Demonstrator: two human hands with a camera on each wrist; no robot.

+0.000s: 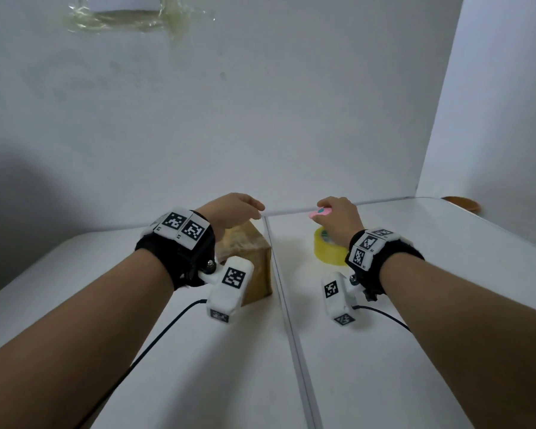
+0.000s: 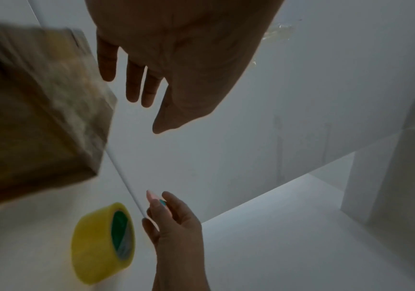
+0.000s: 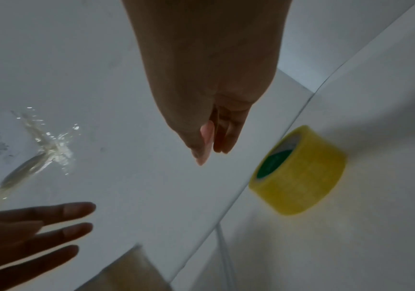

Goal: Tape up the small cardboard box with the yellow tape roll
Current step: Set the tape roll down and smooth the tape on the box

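My left hand [image 1: 232, 209] hovers above the small cardboard box [image 1: 254, 261], fingers straight and spread, gripping nothing. I judge it is there to steady the box once taping starts. The box sits on the desk [image 1: 384, 351] just left of the seam between the two desk panels, and its faces already look glossy with tape. My right hand [image 1: 338, 212] is raised over the yellow tape roll [image 1: 327, 246], which lies on its side just right of the seam, near the box but apart from it. The right fingers pinch a small pink thing [image 1: 317, 213] (a tape cutter, I would guess). Only the left wrist view shows the green inside the roll's core [image 2: 120, 234]; the head view hides the left fingers [image 2: 134, 84].
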